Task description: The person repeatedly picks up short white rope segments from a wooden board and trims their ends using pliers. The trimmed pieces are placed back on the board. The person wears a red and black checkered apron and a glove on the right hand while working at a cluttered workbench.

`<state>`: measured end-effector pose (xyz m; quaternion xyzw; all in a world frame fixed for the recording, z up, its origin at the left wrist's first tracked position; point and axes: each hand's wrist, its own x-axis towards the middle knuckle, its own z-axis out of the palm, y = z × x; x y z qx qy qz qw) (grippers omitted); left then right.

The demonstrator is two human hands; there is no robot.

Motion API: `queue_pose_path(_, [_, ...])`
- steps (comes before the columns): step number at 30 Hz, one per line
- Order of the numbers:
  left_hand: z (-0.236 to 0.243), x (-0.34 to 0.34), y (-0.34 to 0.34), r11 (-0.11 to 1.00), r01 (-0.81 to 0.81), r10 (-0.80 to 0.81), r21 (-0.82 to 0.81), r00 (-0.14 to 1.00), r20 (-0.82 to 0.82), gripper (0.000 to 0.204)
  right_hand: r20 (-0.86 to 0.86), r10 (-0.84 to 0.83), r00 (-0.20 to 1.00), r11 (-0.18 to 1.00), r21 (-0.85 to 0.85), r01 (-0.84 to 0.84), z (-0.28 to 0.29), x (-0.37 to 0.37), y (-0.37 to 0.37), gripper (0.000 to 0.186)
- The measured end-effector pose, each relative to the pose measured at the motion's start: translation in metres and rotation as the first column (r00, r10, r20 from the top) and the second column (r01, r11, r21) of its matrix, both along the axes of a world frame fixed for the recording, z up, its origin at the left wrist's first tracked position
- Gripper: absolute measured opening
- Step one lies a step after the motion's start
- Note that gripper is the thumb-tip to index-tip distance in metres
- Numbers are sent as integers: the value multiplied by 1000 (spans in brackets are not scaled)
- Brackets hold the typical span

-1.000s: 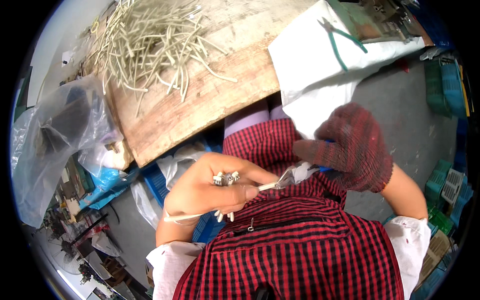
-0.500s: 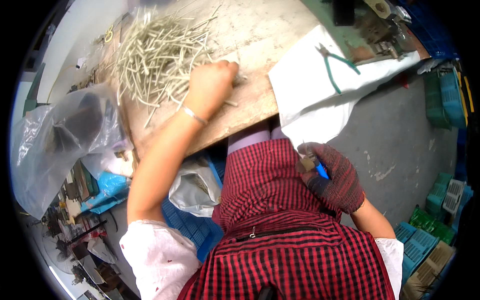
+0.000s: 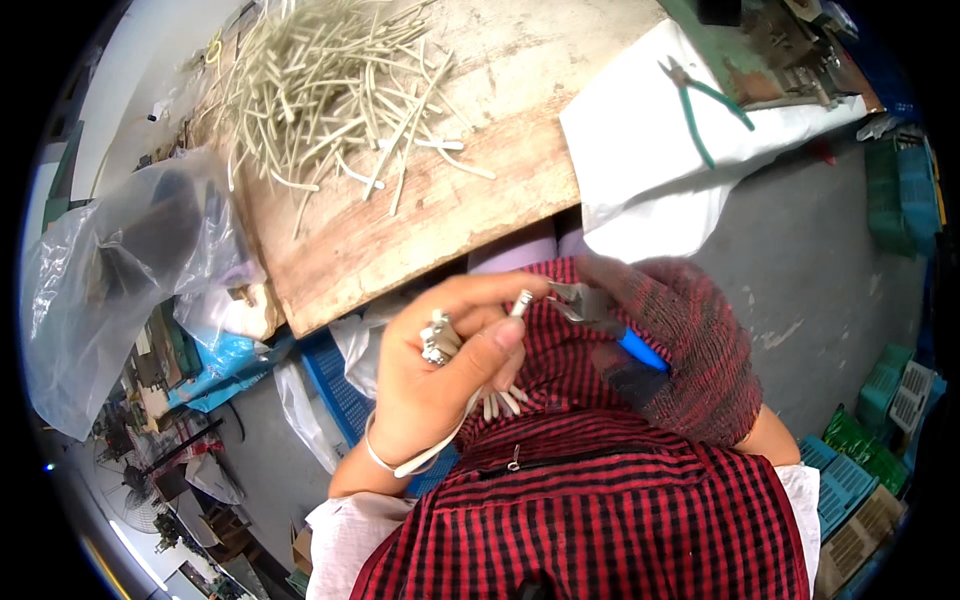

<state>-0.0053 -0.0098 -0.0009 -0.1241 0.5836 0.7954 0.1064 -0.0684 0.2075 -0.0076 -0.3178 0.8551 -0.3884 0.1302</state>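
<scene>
My left hand (image 3: 420, 375), bare with a band at the wrist, is closed round a bunch of short pale cable pieces (image 3: 438, 338) above my lap. One piece (image 3: 521, 302) is pinched between thumb and forefinger with its end up. In a dark knitted glove, my right hand (image 3: 700, 345) grips pliers with blue handles (image 3: 642, 350). Their parted jaws (image 3: 580, 304) point at the pinched piece, close to the left forefinger's tip. A heap of similar cable pieces (image 3: 320, 95) lies on the wooden tabletop (image 3: 500, 190).
Green-handled pliers (image 3: 690, 110) rest on a white sheet (image 3: 620, 150) right of the tabletop. A clear plastic bag (image 3: 110, 290) hangs at the left. Blue crates (image 3: 340, 390) stand below the table. More baskets (image 3: 850, 500) line the right side.
My left hand has come back from the heap to my lap, now holding cable pieces. My right hand has turned the blue-handled pliers toward it. The view has shifted slightly.
</scene>
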Motion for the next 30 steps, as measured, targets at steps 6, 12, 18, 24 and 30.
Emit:
queue_pose_path(6, [10,4,1,998,-56,54,7,987,153,25,-165,90,982,978,200,-56,23,-9,-5,55])
queue_pose_path(12, [16,-1,-8,999,48,-52,24,975,214,22,-388,363,847,879,443,-174,38,-17,5,61])
queue_pose_path(18, [23,-14,-21,900,423,-431,100,836,339,19,-631,445,636,885,420,-204,21,-30,20,43])
queue_pose_path(24, [30,-16,-13,866,495,-453,-70,835,311,22,-747,422,514,906,371,-204,25,-39,15,35])
queue_pose_path(30, [31,-18,-11,908,419,-393,-23,868,302,23,-657,493,571,863,453,-224,26,-38,21,36])
